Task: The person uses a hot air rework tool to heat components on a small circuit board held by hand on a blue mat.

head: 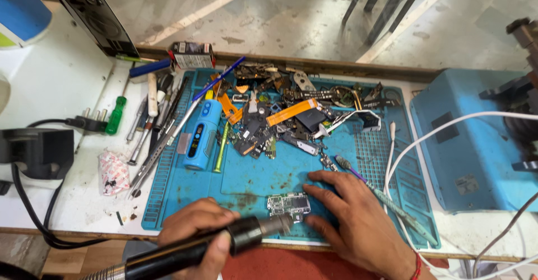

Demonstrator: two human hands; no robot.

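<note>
My left hand [193, 229] grips a black hot-air tool [224, 242] whose metal nozzle points at a small green circuit board [288, 204] lying on the blue work mat [252, 179]. My right hand [350, 213] rests flat on the mat beside the board, with its fingertips touching the board's right edge. A red thread circles the right wrist.
A heap of small phone parts and orange flex cables [286, 117] covers the far half of the mat. Screwdrivers and tweezers [151, 117] lie at the left, next to a blue cylindrical tool [200, 134]. A blue machine [471, 140] and white cables [403, 151] stand at the right.
</note>
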